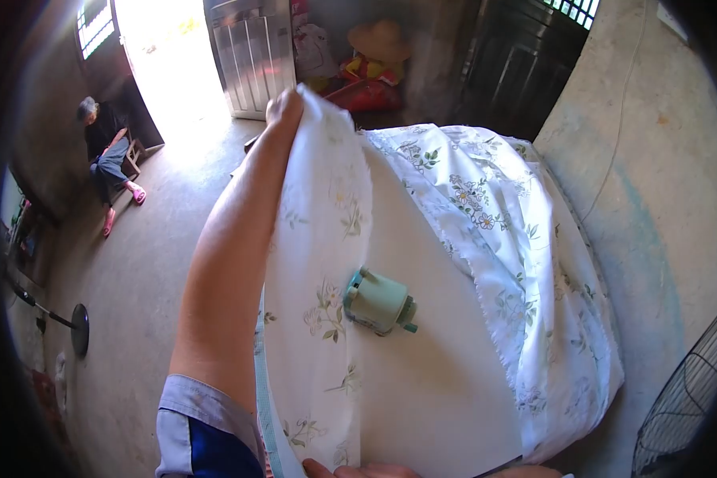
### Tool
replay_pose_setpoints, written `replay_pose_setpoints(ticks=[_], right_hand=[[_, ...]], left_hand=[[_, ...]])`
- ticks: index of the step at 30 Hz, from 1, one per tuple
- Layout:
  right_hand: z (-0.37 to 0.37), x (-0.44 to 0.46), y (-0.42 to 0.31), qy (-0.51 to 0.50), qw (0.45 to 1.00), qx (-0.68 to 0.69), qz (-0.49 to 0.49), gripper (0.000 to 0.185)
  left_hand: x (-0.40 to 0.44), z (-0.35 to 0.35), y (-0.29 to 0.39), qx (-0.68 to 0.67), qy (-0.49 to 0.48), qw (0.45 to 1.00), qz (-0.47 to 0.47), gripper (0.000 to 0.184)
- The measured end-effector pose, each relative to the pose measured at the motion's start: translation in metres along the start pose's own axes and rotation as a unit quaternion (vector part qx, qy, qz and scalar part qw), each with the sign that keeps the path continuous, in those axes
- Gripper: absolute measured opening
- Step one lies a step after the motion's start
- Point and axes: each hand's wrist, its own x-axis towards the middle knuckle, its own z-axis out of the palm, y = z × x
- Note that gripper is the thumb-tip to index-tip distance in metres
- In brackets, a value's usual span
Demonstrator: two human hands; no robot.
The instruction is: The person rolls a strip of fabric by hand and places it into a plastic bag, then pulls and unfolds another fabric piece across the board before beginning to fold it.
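White fabric with a green and brown floral print [327, 231] runs as a long strip along the left side of a pale board-like surface [430, 374]. At its far end my left hand [285, 107] is closed on the raised edge, arm stretched out. My right hand [374, 472] shows only in part at the bottom edge; its fingers look closed on the strip's near end. Between my hands, a pale green device [377, 301] with a darker teal knob lies on the surface against the strip's edge. Bunched floral fabric [526, 239] with a frayed edge covers the right side.
A person [107, 147] sits on a small stool at the far left near the bright doorway [171, 56]. A wire fan cage [685, 398] stands at the lower right. A straw hat [378, 41] and red and yellow bags [366, 84] are piled against the back wall.
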Motion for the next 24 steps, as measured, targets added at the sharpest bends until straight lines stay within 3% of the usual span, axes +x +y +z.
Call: replay_pose_setpoints(ticks=[2,4,11,16,19,24], right_hand=[[0.007,-0.004,0.002,0.006,1.0,-0.026,0.008,0.062],[0.004,-0.003,0.002,0.005,1.0,-0.025,0.014,0.06],[0.001,-0.002,0.004,0.006,0.999,-0.046,0.006,0.06],[-0.003,0.003,0.005,0.003,0.998,-0.049,0.025,0.059],[0.003,-0.001,0.005,-0.003,0.998,-0.044,0.04,0.058],[0.002,0.0,0.006,-0.001,0.998,-0.055,0.039,0.055]], left_hand=[[-0.012,0.028,-0.02,0.045,-0.076,0.996,-0.012,0.04],[-0.019,0.029,-0.02,-0.005,-0.104,0.993,-0.06,0.04],[-0.011,0.004,0.003,-0.234,-0.014,0.962,-0.137,0.041],[-0.024,0.031,-0.012,-0.179,-0.053,0.962,-0.199,0.043],[-0.033,0.024,-0.005,-0.352,-0.111,0.898,-0.24,0.04],[-0.032,0.023,-0.014,-0.238,-0.041,0.943,-0.231,0.035]])
